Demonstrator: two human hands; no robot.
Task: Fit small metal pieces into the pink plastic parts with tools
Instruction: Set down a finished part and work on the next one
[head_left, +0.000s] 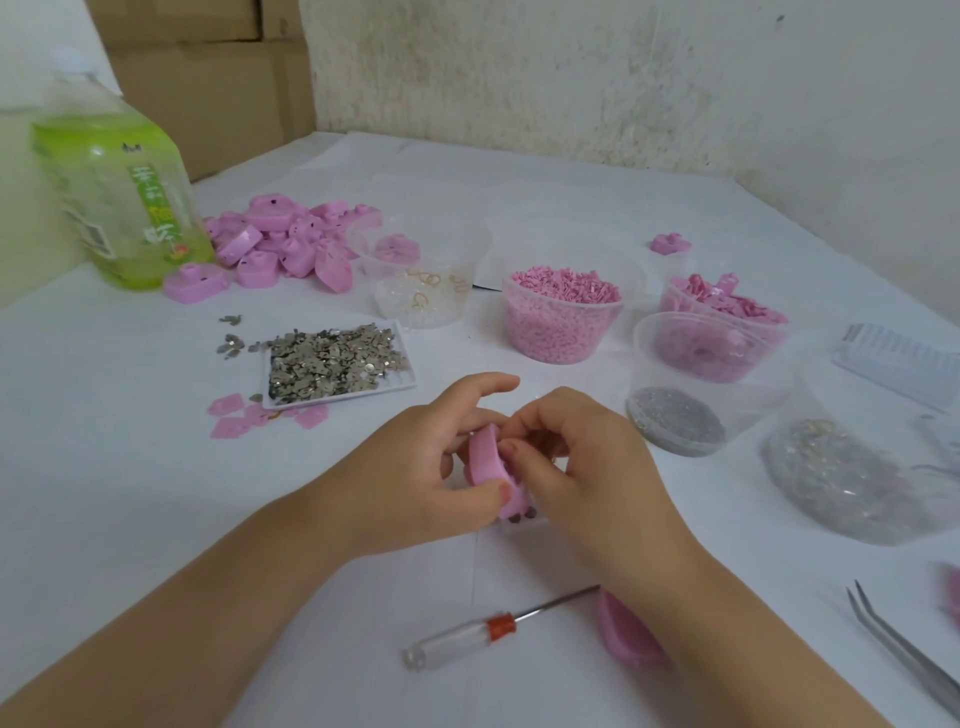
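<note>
Screwdriver (500, 625) lies near left hand (439, 470) and right hand (589, 467), both pinching one pink part (485, 462).

Largely buried under the fingers of the left hand (441, 467) and right hand (576, 457): the pink part (480, 460), with only its curved side and lower end showing. Too small to tell: anything pinched at the right fingertips. Lost beneath the right forearm: the tip of the screwdriver (467, 636) and half of 1 second pink piece (621, 631). Cut by the right edge: tweezers (904, 649), white ribbed block (893, 358), pink blur (951, 592). Unreadable: the label on the bottle (119, 197).
</note>
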